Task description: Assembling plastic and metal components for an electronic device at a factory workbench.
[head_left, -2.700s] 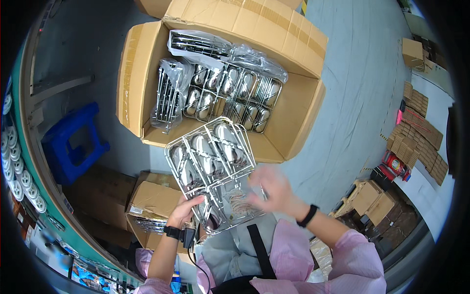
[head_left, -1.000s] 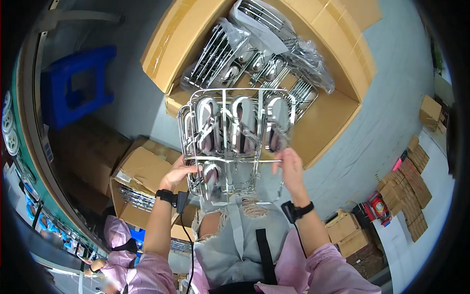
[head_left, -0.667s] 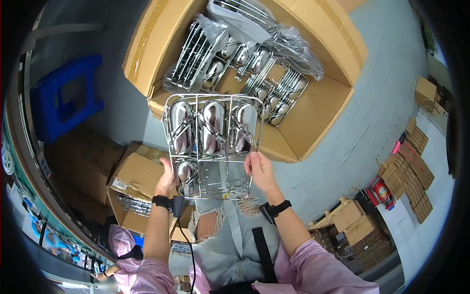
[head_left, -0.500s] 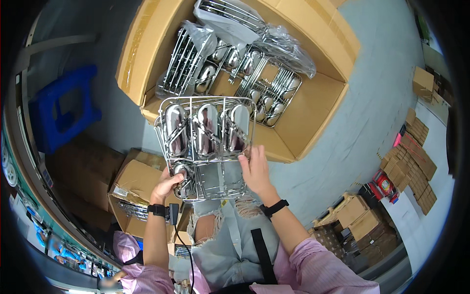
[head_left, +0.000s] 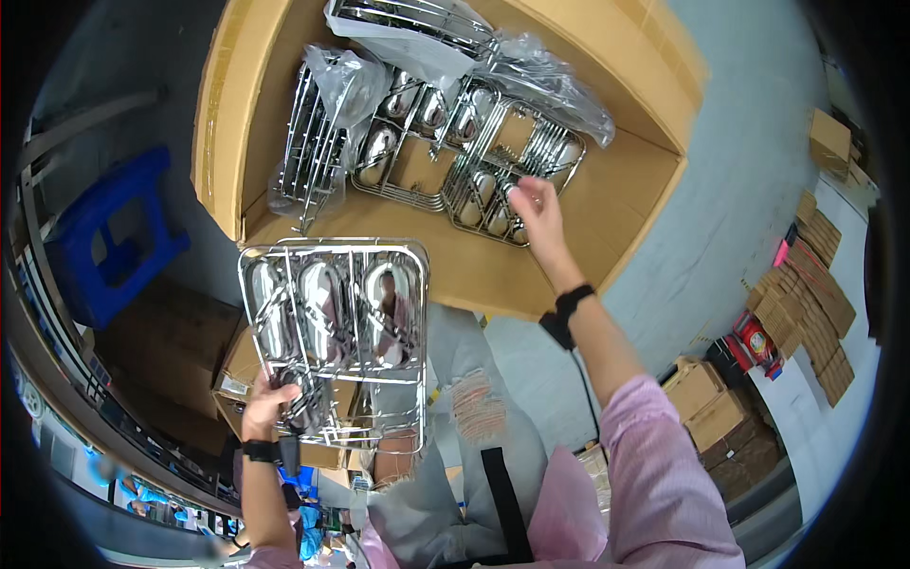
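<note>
My left hand [head_left: 268, 403] grips the lower left corner of a shiny chromed wire rack [head_left: 424, 313] holding several mirror-bright oval cups. Other racks seem nested with it, held up in front of my legs. Above the near right side of a large cardboard box, my right hand [head_left: 540, 223] is loosely bent with its fingers apart. It is over the stacked wire racks [head_left: 500, 194] inside, which have similar oval cups; whether a fingertip touches them is hard to tell.
The large cardboard box [head_left: 621, 237] also holds racks wrapped in clear plastic [head_left: 559, 90]. A blue plastic stool [head_left: 114, 242] stands at the left. Behind the held rack is a smaller cardboard box [head_left: 232, 384]. Flattened cardboard [head_left: 806, 294] lies on the floor at the right.
My right hand has let go of the held rack and moved up and right over the racks in the box. My left hand has carried its rack left and lower.
</note>
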### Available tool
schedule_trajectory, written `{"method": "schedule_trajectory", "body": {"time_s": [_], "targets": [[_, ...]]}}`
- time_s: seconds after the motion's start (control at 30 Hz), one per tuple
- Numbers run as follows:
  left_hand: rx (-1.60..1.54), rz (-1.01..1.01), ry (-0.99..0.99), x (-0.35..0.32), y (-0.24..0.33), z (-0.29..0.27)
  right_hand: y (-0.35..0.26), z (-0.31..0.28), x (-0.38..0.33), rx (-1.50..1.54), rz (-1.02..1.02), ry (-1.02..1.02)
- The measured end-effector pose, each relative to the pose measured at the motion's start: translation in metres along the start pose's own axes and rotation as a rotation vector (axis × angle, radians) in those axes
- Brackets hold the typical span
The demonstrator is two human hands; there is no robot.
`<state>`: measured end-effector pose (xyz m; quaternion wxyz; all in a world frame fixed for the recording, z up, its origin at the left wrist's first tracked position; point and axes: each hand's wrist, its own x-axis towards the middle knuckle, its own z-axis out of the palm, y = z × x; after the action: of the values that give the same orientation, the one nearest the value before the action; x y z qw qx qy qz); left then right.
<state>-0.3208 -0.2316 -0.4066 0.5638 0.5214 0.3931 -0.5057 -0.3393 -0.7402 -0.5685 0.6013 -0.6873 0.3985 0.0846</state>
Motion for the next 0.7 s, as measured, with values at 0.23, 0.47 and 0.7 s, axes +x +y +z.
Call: {"method": "schedule_trajectory", "body": {"time_s": [0.23,0.47,0.7], "targets": [[0.083,-0.149,-0.057,0.029,0.022,-0.012,0.065,0.03,0.175,0.263,0.363,-0.114],[0.075,-0.304,0.016,0.034,0.031,-0.005,0.098,0.055,0.227,0.864,0.358,-0.104],[0.078,-0.24,0.047,0.041,0.027,0.001,0.107,0.062,0.227,0.979,0.314,-0.124]]}}
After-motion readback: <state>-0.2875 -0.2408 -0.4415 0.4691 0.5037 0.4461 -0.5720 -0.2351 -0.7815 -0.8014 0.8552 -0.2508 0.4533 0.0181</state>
